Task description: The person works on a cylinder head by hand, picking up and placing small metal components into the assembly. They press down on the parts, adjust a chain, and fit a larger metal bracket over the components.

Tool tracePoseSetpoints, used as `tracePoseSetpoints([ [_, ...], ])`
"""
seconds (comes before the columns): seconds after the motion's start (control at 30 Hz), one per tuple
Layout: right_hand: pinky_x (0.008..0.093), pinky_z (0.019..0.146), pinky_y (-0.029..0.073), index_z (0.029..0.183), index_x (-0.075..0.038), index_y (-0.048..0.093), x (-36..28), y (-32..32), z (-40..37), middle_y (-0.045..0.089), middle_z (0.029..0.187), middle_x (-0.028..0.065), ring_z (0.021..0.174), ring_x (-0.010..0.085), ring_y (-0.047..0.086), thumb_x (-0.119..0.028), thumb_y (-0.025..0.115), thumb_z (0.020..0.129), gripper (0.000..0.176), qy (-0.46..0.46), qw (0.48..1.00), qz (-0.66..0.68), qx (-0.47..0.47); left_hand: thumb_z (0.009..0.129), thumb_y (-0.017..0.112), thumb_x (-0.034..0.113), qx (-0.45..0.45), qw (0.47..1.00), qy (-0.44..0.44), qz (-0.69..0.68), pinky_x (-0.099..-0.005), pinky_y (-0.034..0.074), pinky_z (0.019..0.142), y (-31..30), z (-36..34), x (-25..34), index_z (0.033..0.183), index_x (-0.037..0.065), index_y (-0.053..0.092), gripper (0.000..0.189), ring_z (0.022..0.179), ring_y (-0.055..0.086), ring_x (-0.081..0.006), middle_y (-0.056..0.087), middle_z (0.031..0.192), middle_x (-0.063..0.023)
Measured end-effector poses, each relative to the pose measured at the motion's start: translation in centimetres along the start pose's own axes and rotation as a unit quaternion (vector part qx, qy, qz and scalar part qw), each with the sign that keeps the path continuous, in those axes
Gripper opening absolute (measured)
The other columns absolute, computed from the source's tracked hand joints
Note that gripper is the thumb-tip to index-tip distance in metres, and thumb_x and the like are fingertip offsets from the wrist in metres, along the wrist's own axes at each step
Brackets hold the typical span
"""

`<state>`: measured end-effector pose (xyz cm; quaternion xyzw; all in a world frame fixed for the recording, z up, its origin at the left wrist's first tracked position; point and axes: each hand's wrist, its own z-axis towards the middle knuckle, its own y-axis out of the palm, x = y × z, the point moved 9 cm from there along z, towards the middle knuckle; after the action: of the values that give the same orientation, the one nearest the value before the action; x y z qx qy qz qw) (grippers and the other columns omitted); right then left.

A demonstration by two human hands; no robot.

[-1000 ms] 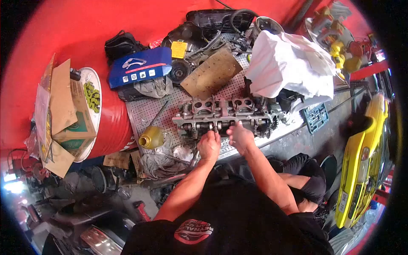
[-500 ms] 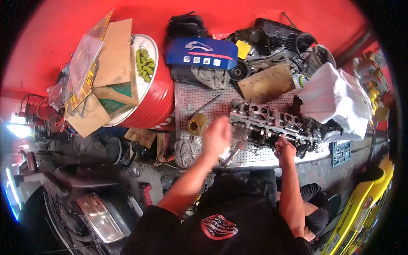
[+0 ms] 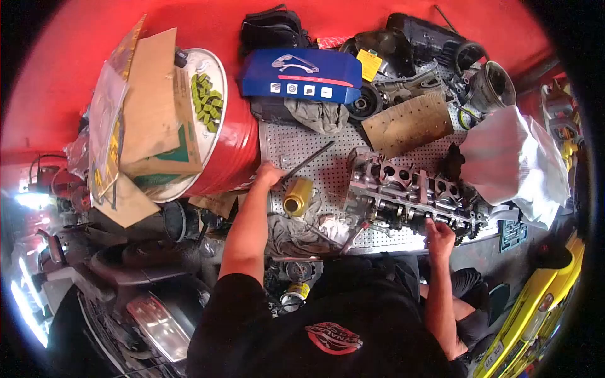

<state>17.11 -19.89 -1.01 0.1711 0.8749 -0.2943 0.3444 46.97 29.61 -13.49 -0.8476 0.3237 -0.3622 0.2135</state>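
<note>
My left hand (image 3: 271, 175) is at the left side of the perforated metal bench, its fingers closed at the near end of a long dark rod (image 3: 310, 160). The rod slants up to the right over the bench. Just below it, a yellow-gold cylindrical can (image 3: 298, 196) lies tipped, its open end facing me. My right hand (image 3: 439, 239) is at the front edge of an engine cylinder head (image 3: 409, 195), with fingers pinched together. What they hold against the lower shaft side is hidden. A red-ended tool (image 3: 356, 236) lies left of the head.
A crumpled grey rag (image 3: 293, 234) lies at the bench's front left. Behind are a blue parts box (image 3: 302, 75), a brown perforated gasket sheet (image 3: 408, 125) and several dark engine parts. White cloth-like sheeting (image 3: 510, 160) stands right. A red drum (image 3: 236, 142) bearing cardboard stands left.
My left hand has moved left and away from me, from above the bench beside the cylinder head to the rod's near end. My right hand stays at the head's front edge.
</note>
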Motion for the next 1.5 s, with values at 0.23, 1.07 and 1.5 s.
tracePoseSetpoints([
  [0.23,0.0255,0.043,0.039,0.096,-0.002,0.055,1.8,2.0,-0.7,0.059,0.074,0.0046,0.052,0.0114,0.049,-0.038,0.050,0.094,0.037,0.187,0.931,0.287,-0.125,0.074,0.070,0.008,-0.076,0.986,-0.031,-0.146,-0.0352,0.051,0.058,4.7,4.9,0.3,0.114,0.001,0.054,0.044,0.069,0.062,-0.0212,0.064,0.089,-0.0118],
  [1.07,0.0273,0.047,0.043,0.092,0.000,0.053,1.9,2.9,-2.0,0.063,0.077,0.0094,0.052,0.0140,0.051,-0.046,0.051,0.091,0.046,0.204,0.928,0.281,-0.135,0.085,0.063,0.014,-0.188,0.929,0.309,-0.077,-0.0280,0.050,0.059,21.3,-29.7,12.6,0.101,-0.001,0.061,0.022,0.064,0.062,-0.0141,0.067,0.078,-0.0085],
  [1.5,0.0334,0.055,0.049,0.081,0.001,0.061,-0.8,-0.3,-1.6,0.065,0.071,0.0138,0.058,0.0213,0.062,-0.035,0.056,0.089,0.038,-0.069,0.993,-0.073,0.059,0.073,0.073,0.027,0.041,0.960,0.271,-0.051,-0.0381,0.049,0.060,23.1,-28.9,15.5,0.082,0.003,0.059,0.029,0.063,0.064,-0.0280,0.063,0.067,-0.0123],
])
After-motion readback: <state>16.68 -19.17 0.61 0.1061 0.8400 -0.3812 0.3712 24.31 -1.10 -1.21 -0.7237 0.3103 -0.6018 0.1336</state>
